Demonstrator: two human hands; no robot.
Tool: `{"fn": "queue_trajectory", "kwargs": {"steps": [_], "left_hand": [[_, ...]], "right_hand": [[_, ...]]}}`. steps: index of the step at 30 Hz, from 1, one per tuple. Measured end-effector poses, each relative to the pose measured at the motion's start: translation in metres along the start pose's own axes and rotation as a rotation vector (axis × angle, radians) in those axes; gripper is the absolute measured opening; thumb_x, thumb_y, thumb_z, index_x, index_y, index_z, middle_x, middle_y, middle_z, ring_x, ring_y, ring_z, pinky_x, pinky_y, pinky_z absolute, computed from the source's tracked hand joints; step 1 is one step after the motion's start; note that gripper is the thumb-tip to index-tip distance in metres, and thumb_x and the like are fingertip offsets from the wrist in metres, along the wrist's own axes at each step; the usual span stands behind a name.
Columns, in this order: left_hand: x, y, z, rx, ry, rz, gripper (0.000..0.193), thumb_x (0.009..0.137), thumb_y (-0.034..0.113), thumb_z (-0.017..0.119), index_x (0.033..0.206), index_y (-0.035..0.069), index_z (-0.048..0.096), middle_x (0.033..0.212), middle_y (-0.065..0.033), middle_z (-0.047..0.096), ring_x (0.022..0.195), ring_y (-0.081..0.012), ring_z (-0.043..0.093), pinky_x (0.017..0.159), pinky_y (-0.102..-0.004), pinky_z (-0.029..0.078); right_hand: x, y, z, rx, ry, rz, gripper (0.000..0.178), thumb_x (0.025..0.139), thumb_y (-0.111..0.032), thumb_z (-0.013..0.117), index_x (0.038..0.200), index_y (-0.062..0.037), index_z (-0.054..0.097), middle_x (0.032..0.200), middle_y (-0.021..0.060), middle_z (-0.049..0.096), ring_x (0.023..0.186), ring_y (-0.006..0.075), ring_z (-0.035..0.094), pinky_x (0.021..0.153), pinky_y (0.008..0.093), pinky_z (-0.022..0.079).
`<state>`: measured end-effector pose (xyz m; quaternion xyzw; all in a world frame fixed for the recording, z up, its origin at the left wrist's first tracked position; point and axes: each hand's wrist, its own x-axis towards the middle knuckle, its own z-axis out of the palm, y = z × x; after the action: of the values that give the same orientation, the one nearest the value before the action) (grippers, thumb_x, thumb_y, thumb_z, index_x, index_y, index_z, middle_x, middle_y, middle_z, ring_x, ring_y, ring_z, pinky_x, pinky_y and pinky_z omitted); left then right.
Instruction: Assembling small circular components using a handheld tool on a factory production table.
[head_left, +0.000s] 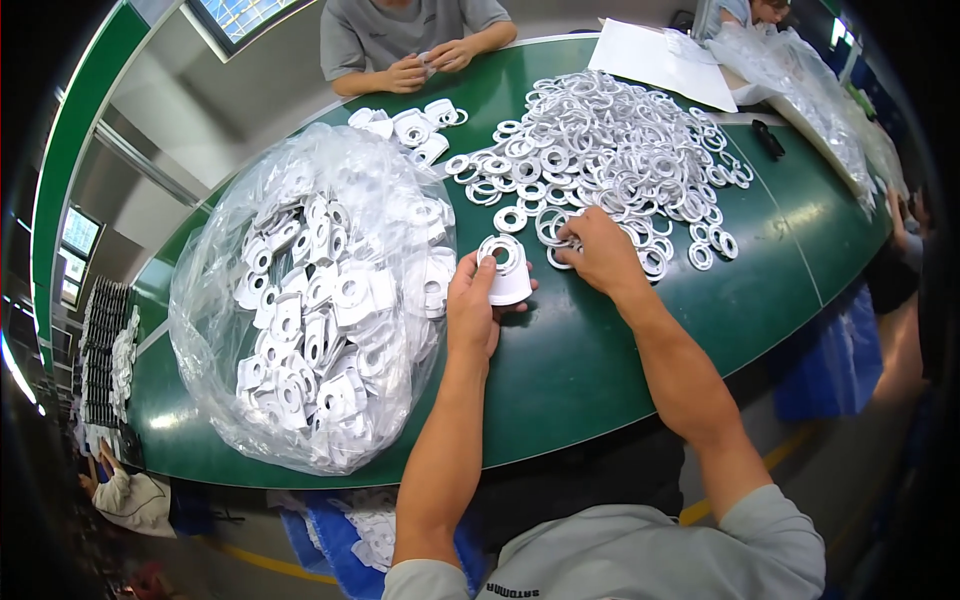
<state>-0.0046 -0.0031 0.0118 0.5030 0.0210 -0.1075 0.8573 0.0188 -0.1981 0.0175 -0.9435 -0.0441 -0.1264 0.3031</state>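
My left hand (469, 305) is closed around a white plastic part (511, 289), which has a flat skirt and a round collar with a hole. The thumb presses beside the collar, and the fingertips show at the far edge. To the right, my right hand (606, 256) reaches to the near edge of a heap of white plastic rings (620, 135). Its thumb and fingers are pinched at a white ring (547, 222) at the heap's edge; the fingers partly cover it. Other loose rings lie around these fingertips.
A large clear plastic bag (200, 330) full of similar white parts stands open on the green table (570, 370) at left. Several white parts (412, 127) lie near a co-worker's hands (430, 66) across the table. A white sheet (660, 65) and a black object (768, 140) lie far right.
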Motion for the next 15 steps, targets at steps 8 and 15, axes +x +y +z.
{"fn": "queue_trajectory", "kwargs": {"steps": [8, 15], "left_hand": [[0.0, 0.0, 0.002, 0.043, -0.005, -0.024, 0.024, 0.101, 0.021, 0.041, 0.117, 0.004, 0.047, 0.097, -0.0171, 0.067, 0.077, -0.0234, 0.07, 0.051, -0.0261, 0.054], [0.002, -0.003, 0.003, 0.065, -0.003, -0.022, 0.025, 0.101, 0.021, 0.042, 0.117, 0.003, 0.048, 0.098, -0.0176, 0.067, 0.077, -0.024, 0.07, 0.05, -0.0277, 0.053]], "right_hand": [[0.015, 0.01, 0.004, 0.19, 0.282, -0.182, 0.02, 0.074, -0.019, 0.076, 0.083, -0.0026, 0.068, 0.087, 0.0125, 0.057, 0.08, 0.0278, 0.058, 0.07, 0.0369, 0.047], [0.019, 0.004, 0.024, -0.056, 0.202, -0.167, 0.019, 0.074, -0.022, 0.077, 0.078, -0.0049, 0.07, 0.082, 0.0111, 0.057, 0.075, 0.0278, 0.057, 0.067, 0.0386, 0.046]]}}
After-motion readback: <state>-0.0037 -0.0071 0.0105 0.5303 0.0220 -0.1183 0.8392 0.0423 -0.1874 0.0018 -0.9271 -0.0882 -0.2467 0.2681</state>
